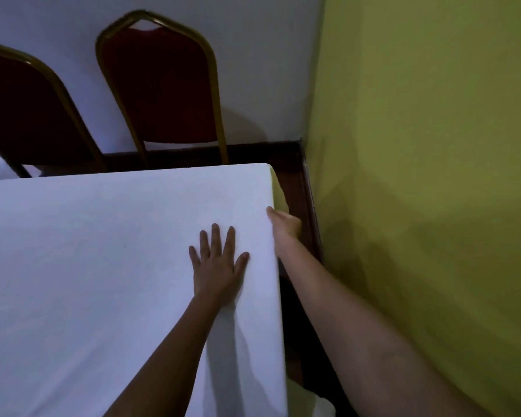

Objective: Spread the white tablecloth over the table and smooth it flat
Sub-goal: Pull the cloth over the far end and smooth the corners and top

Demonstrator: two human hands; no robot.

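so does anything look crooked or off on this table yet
Nothing stands out. The white tablecloth lies smooth, left hand flat on top; right hand is at its right edge, where yellow-green fabric shows below.

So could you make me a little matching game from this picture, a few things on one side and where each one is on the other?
Things:
1. left hand
2. right hand
3. chair
4. green wall

Places:
A. behind the table's far edge
B. flat on top of the white tablecloth, fingers spread
C. at the cloth's right edge, fingers hidden below the side
D. fills the right side of the view

Pairs: 1-B, 2-C, 3-A, 4-D
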